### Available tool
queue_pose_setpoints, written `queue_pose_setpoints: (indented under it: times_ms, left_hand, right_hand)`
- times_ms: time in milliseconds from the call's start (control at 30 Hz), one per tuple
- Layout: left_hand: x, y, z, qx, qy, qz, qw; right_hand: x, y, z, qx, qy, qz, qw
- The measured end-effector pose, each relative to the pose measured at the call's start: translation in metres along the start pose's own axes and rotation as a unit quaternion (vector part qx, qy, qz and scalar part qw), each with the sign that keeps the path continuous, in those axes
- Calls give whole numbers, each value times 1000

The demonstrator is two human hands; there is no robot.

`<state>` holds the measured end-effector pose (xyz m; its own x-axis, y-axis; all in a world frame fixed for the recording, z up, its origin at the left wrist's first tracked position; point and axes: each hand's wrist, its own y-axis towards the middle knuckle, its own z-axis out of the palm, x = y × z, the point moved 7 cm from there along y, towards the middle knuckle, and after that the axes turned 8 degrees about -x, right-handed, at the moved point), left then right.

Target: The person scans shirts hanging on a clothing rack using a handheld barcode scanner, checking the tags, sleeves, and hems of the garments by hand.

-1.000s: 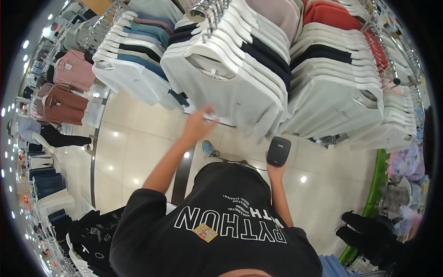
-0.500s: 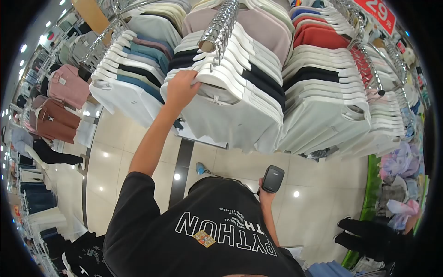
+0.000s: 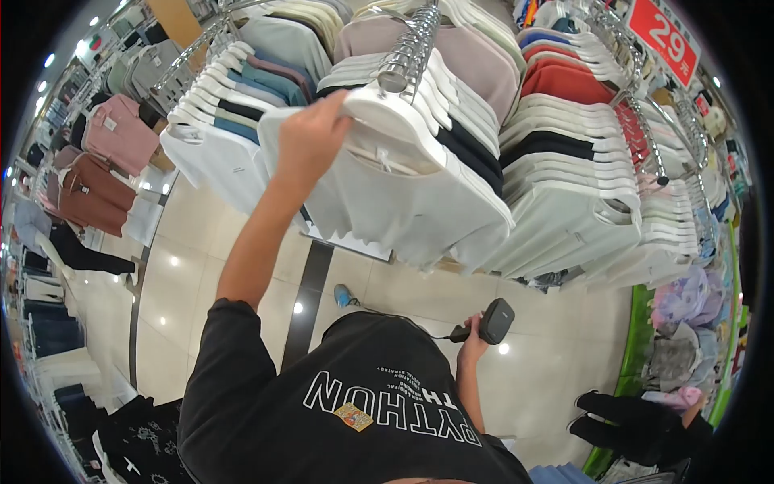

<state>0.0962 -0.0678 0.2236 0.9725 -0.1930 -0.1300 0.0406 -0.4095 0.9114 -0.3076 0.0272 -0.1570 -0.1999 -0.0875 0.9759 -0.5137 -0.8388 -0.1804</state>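
Note:
My left hand (image 3: 310, 143) is closed on the shoulder of a white hanger (image 3: 385, 111) that carries a light grey-white T-shirt (image 3: 403, 206). The hanger sits at the front end of a chrome rail (image 3: 393, 78), in front of more hung shirts; its hook does not show clearly. Low on the right, my right hand (image 3: 472, 345) is closed round a black rounded device (image 3: 497, 321) with a cable running from it. A black shirt (image 3: 363, 395) with white lettering covers my body.
White and black shirts (image 3: 564, 194) hang on a rail to the right, more shirts (image 3: 211, 145) to the left. A red price sign (image 3: 665, 39) stands at upper right. Tiled floor (image 3: 218, 234) lies below. A person in black trousers (image 3: 621, 415) is at lower right.
My left hand has raised the hanger's left side, and the T-shirt has tilted and swung with it. My right hand with the black device has shifted slightly right and down.

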Motion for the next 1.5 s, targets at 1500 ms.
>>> queue_pose_setpoints:
  times_ms: [1500]
  left_hand:
    - [-22,-44,20,327,-687,-220,611]
  right_hand:
    - [196,-106,293,624,-114,-506,584]
